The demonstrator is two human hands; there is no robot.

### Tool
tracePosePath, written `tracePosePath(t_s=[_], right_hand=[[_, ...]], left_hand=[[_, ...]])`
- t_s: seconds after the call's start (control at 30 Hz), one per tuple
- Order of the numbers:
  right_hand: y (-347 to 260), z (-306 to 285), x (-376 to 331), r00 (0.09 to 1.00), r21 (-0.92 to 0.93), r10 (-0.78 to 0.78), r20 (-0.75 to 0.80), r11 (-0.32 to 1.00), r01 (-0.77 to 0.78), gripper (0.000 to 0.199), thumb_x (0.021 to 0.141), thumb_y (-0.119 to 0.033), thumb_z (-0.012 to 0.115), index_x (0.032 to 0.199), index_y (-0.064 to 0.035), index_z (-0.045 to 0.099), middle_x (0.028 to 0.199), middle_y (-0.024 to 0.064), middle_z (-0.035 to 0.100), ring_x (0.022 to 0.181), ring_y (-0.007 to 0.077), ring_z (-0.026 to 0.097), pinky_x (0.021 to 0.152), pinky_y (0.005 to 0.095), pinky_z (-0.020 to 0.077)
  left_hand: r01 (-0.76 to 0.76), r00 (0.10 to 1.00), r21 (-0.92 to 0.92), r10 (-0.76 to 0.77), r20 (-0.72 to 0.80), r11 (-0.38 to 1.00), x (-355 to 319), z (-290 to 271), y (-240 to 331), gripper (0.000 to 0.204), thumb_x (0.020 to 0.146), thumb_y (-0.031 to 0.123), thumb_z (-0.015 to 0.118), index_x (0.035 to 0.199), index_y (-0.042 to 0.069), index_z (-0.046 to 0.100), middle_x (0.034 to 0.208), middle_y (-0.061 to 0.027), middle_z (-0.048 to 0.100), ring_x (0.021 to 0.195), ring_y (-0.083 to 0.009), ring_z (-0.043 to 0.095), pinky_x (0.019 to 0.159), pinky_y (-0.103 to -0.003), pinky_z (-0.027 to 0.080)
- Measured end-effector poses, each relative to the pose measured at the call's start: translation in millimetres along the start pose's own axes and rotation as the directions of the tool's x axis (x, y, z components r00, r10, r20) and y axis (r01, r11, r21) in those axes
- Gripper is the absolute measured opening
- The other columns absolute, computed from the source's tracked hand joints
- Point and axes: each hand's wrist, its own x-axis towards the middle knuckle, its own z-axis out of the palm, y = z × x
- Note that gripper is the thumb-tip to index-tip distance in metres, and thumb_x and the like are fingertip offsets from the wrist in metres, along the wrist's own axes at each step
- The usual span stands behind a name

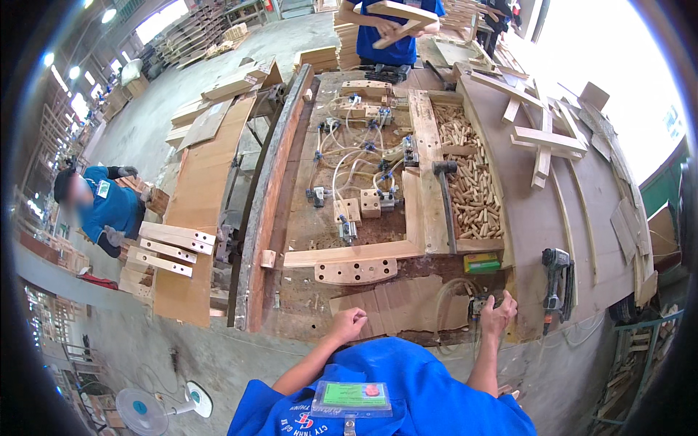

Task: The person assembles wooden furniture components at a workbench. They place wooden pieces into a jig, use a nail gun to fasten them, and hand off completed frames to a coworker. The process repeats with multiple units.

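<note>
Right hand [499,314] rests on control box [481,304].

Mallet [444,195] on dowel tray [472,185], nail gun [557,280] right, curved piece [356,271] front

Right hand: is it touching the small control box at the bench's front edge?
Touching. The head view shows the right hand laid over the small control box, fingers curled on its top, no gap visible.
</note>
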Motion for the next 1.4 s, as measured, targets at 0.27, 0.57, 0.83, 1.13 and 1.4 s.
tracePosePath(t_s=[0.27, 0.57, 0.83, 1.13, 1.4], right_hand=[[41, 30, 11, 0.963, 0.355, 0.268, 0.028, 0.898, -0.26, 0.047, 0.096, -0.024, 0.074, 0.132, 0.0041, 0.064, 0.111, 0.021, 0.075, 0.099, 0.0307, 0.07, 0.095, 0.0435, 0.0547], [47, 28, 7, 0.964, 0.286, 0.247, 0.096, 0.921, -0.264, 0.04, 0.099, -0.035, 0.073, 0.111, 0.0033, 0.074, 0.098, 0.0172, 0.076, 0.091, 0.0277, 0.07, 0.087, 0.0409, 0.0546], [53, 29, 8, 0.952, 0.302, 0.251, 0.177, 0.907, -0.295, 0.044, 0.099, -0.036, 0.072, 0.116, 0.0052, 0.072, 0.103, 0.0223, 0.076, 0.097, 0.0336, 0.072, 0.09, 0.0439, 0.0543], [44, 23, 9, 0.972, 0.265, 0.184, 0.148, 0.939, -0.218, 0.037, 0.099, -0.035, 0.073, 0.108, 0.0015, 0.076, 0.091, 0.0177, 0.076, 0.085, 0.0277, 0.071, 0.082, 0.0408, 0.0549], [46, 16, 13, 0.982, 0.169, 0.139, 0.13, 0.973, -0.16, 0.036, 0.099, -0.034, 0.072, 0.108, -0.0002, 0.076, 0.091, 0.0194, 0.076, 0.086, 0.0307, 0.072, 0.082, 0.0424, 0.0552]], left_hand=[[0.066, 0.996, 0.017, -0.064, -0.069, 0.998, 1, -3, 5, 0.024, 0.095, 0.032, 0.072, 0.099, 0.008, 0.076, 0.088, -0.0124, 0.078, 0.079, -0.0288, 0.076, 0.072, -0.043, 0.059], [0.143, 0.99, 0.146, -0.141, -0.024, 0.979, 13, -10, 7, 0.03, 0.092, 0.042, 0.075, 0.098, 0.013, 0.077, 0.082, -0.0086, 0.077, 0.075, -0.0267, 0.075, 0.07, -0.043, 0.059], [0.135, 0.989, 0.218, -0.146, 0.034, 0.967, 17, -13, 7, 0.031, 0.093, 0.043, 0.074, 0.1, 0.014, 0.076, 0.085, -0.0096, 0.078, 0.08, -0.0299, 0.076, 0.073, -0.045, 0.06], [-0.236, 0.968, 0.179, 0.247, -0.042, 0.955, 29, -20, 30, 0.021, 0.098, 0.031, 0.07, 0.1, 0.01, 0.074, 0.092, -0.0126, 0.076, 0.087, -0.0346, 0.074, 0.075, -0.047, 0.059], [-0.399, 0.877, 0.247, 0.446, -0.18, 0.883, 88, -37, 70, 0.015, 0.097, 0.024, 0.071, 0.095, 0.009, 0.073, 0.086, -0.0116, 0.074, 0.081, -0.0337, 0.073, 0.072, -0.046, 0.058]])
